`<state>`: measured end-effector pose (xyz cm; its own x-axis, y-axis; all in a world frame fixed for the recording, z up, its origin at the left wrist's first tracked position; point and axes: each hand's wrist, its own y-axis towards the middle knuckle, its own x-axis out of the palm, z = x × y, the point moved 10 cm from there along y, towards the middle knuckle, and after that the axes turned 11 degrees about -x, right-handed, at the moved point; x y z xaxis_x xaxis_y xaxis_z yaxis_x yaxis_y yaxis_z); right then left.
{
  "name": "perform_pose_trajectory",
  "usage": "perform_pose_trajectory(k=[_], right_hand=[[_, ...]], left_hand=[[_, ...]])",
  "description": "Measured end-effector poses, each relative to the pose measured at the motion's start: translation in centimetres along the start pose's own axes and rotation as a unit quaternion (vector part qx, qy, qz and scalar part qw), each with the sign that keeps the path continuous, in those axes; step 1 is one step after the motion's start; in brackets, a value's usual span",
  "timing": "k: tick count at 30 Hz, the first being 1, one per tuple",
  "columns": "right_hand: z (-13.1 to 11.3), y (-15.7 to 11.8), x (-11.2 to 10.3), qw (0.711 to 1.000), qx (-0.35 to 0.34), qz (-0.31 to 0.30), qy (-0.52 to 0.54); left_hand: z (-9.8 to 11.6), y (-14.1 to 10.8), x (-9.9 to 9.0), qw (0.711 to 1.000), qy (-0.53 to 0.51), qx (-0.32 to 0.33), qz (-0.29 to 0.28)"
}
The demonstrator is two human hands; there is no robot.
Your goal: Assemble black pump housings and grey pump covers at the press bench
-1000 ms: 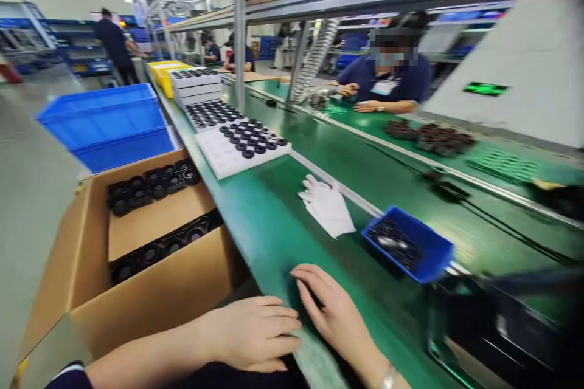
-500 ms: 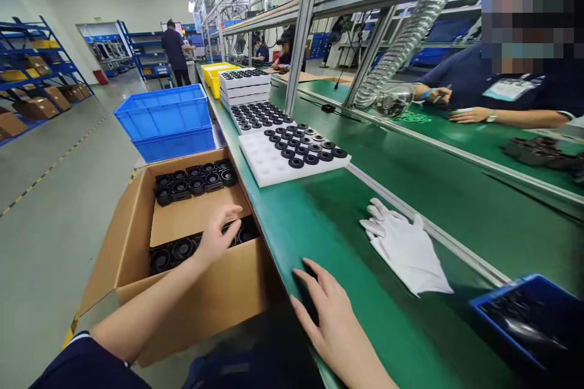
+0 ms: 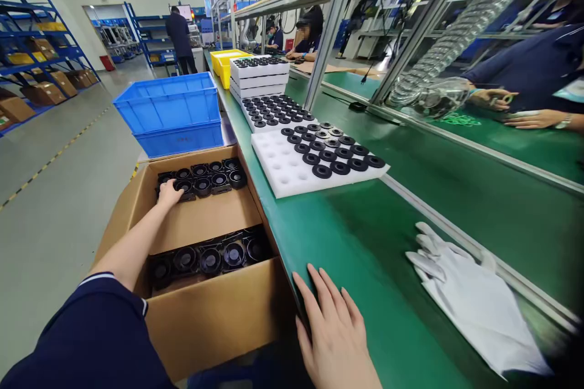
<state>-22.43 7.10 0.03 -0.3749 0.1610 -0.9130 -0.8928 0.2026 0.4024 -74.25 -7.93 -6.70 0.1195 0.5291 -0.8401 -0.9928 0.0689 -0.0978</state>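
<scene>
My left hand [image 3: 170, 193] reaches into the cardboard box [image 3: 214, 304], its fingers closed on a black round speaker [image 3: 184, 187] at the left end of the far group. Part of that piece is hidden behind my fingers. Beside it stand several more black speakers [image 3: 219, 180] in tight rows. A nearer row of speakers [image 3: 210, 260] lies along the box's front wall. My right hand [image 3: 335, 322] rests on the edge of the green table [image 3: 387, 292], palm down with fingers spread, and holds nothing.
A white foam tray [image 3: 280, 179] bears black rings with round holes. Behind it are stacked foam trays [image 3: 260, 82] and yellow bins [image 3: 224, 61]. Blue crates [image 3: 176, 109] stand beyond the box. A white glove [image 3: 474, 298] lies at right. A co-worker's hands [image 3: 531, 118] are across the table.
My left hand has moved forward and left from above the box to the far speakers and closed on one. My right hand stays at the table edge. The view has shifted.
</scene>
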Motion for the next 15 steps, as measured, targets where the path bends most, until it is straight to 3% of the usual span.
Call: perform_pose_trajectory(k=[3, 8, 15], right_hand=[[0.3, 0.3, 0.2, 1.000, -0.002, 0.001, -0.006], [0.5, 0.5, 0.5, 1.000, -0.011, -0.014, -0.012], [0.7, 0.5, 1.1, 0.998, -0.011, -0.053, -0.020]], left_hand=[[0.0, 3.0, 0.7, 0.998, 0.063, -0.007, -0.001], [0.5, 6.8, 3.3, 0.987, 0.158, -0.001, -0.026], [1.0, 10.7, 6.5, 0.964, 0.263, 0.007, -0.049]])
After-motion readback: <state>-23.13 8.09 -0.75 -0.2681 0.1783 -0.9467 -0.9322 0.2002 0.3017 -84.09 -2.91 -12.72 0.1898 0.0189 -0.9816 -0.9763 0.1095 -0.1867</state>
